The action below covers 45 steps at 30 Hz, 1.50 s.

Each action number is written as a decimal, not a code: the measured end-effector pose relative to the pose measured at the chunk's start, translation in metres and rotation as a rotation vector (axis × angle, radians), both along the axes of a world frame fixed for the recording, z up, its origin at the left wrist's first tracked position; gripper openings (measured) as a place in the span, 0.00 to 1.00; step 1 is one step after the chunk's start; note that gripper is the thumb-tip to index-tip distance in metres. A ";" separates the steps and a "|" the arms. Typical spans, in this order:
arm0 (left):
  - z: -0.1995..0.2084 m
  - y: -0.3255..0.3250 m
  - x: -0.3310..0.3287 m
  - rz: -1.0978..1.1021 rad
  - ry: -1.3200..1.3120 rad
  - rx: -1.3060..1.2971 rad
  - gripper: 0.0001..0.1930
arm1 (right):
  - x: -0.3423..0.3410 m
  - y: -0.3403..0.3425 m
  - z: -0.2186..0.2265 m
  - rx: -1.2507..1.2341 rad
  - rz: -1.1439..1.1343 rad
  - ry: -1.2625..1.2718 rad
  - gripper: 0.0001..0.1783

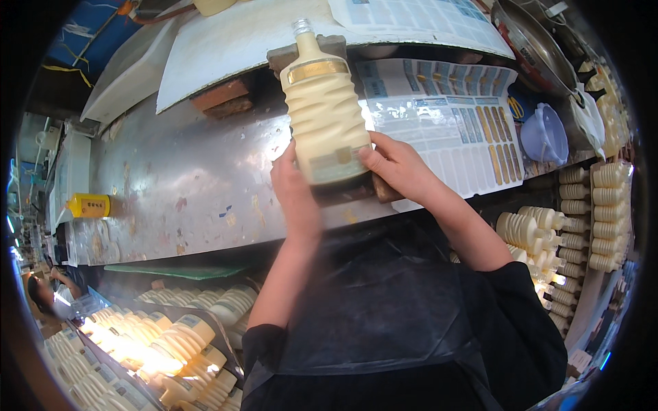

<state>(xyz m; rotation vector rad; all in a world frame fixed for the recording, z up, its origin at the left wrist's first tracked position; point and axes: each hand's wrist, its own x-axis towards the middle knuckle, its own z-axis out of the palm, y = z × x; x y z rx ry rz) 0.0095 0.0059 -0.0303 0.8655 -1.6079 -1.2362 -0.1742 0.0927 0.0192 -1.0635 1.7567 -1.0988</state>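
Note:
A cream-coloured bottle (325,113) with wavy ridges, a gold band near its shoulder and a clear neck lies with its neck pointing away from me. Its neck end rests against a grey-brown block (277,58) on the metal workbench. A pale blue-grey label (336,164) sits across its lower end. My right hand (401,164) grips the lower right side, the thumb pressing at the label's edge. On the opposite side my left hand (296,195), slightly blurred, curves against the bottle, its fingertips partly hidden along the edge.
Label sheets (452,130) lie right of the bottle, near a lilac bucket (545,133). A yellow container (90,205) stands on the metal bench (185,178) at left. A brick (221,96) props a white board (226,55). Many similar bottles (185,339) fill crates lower left and stacks (610,216) at right.

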 end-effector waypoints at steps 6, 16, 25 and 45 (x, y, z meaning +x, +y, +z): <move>0.004 0.006 -0.009 0.005 -0.110 0.066 0.27 | 0.002 0.000 0.017 0.097 0.003 0.043 0.32; 0.002 0.002 -0.008 0.018 -0.198 0.065 0.29 | 0.001 0.001 0.003 0.029 -0.032 0.022 0.32; 0.007 -0.003 -0.007 0.001 -0.190 0.050 0.25 | 0.001 0.000 0.001 0.021 -0.045 0.019 0.32; 0.004 0.002 -0.009 -0.008 0.065 0.143 0.28 | 0.001 0.001 -0.001 0.018 -0.049 0.006 0.32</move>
